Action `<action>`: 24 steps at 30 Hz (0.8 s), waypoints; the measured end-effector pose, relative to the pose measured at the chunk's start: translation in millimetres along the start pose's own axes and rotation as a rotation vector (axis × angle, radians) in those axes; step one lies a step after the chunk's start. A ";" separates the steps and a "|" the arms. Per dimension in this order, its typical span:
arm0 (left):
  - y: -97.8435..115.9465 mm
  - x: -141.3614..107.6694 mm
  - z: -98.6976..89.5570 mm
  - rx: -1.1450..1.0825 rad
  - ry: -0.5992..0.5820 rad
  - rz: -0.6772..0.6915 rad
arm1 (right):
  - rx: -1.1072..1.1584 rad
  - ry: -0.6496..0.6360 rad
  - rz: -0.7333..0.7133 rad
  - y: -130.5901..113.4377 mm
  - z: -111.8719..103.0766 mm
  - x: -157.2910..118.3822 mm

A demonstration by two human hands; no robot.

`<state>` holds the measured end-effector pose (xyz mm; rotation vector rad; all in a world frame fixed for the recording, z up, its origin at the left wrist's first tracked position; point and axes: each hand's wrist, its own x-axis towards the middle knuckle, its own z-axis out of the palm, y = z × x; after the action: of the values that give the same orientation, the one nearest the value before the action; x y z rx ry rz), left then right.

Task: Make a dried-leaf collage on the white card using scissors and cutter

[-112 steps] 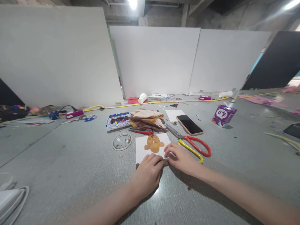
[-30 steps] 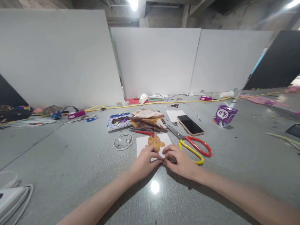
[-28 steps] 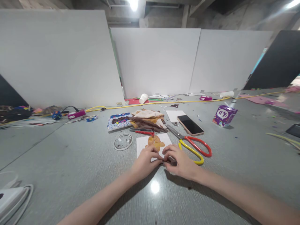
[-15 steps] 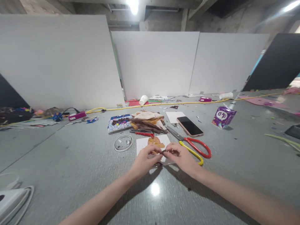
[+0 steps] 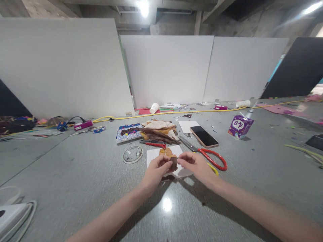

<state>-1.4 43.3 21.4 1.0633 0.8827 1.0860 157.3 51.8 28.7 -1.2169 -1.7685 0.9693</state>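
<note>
My left hand [image 5: 156, 169] and my right hand [image 5: 195, 165] meet just above the floor and pinch a small dark brown scrap [image 5: 174, 162] between their fingertips. Under them lies a white sheet [image 5: 153, 155] with orange and yellow pieces [image 5: 164, 152] stuck on it. Red and yellow scissors [image 5: 210, 157] lie right of the sheet, close to my right hand. A pile of brown and tan scraps [image 5: 158, 129] sits behind the sheet.
A phone [image 5: 204, 136] and white card [image 5: 187, 125] lie behind the scissors, a purple carton [image 5: 238, 126] to the right. A clear round lid [image 5: 132, 154] and a mosaic board [image 5: 128, 131] sit left. A yellow cable [image 5: 176, 110] runs along white panels.
Both hands have lifted off the sheet's near edge, bringing the brown scrap up with them. The view has tilted slightly.
</note>
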 end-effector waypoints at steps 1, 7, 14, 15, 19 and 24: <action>2.1 0.9 -0.9 0.005 0.014 0.008 | -0.145 0.029 -0.028 1.9 -7.9 3.8; 21.0 9.5 -11.4 0.194 0.073 0.072 | -0.996 0.061 0.190 30.7 -50.7 21.0; 38.4 24.9 -10.0 0.204 0.110 0.092 | -1.042 -0.005 0.255 38.7 -46.7 25.6; 40.3 27.7 -8.0 0.185 0.108 0.092 | -1.049 -0.001 0.253 38.2 -45.4 25.7; 48.5 37.8 0.5 0.086 0.104 0.094 | -1.070 0.040 0.229 37.3 -44.4 25.9; 59.0 42.9 3.5 -0.030 0.148 0.099 | -0.983 0.154 0.253 29.8 -56.9 28.0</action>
<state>-2.0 90.7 76.9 1.0204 0.9354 1.2698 212.2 95.3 30.6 -2.0752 -2.0431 0.0471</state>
